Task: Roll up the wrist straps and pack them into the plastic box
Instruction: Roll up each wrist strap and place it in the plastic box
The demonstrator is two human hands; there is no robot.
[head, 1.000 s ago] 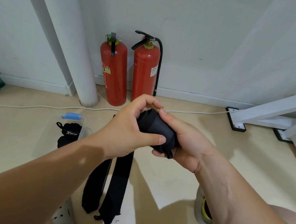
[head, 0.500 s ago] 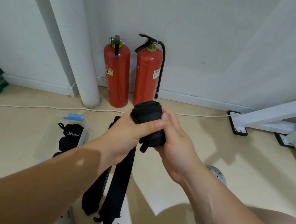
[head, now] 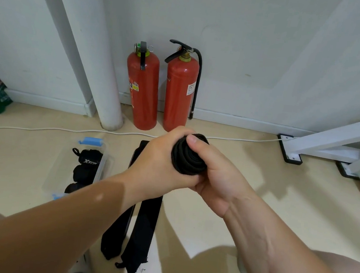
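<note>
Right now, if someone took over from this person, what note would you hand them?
Left hand: grips the rolled strap round its side.
Right hand: grips the same roll from the other side.
Plastic box: open on the floor to the left, packed rolls inside.
Done: those rolls are packed, and the held strap looks rolled up.
Left: put this roll in the box, then roll and pack the two flat straps lying on the floor.

Plastic box point(head: 108, 162) open-topped just left of the flat straps point(head: 144, 226), near end beneath the left forearm point(head: 65, 224).
</note>
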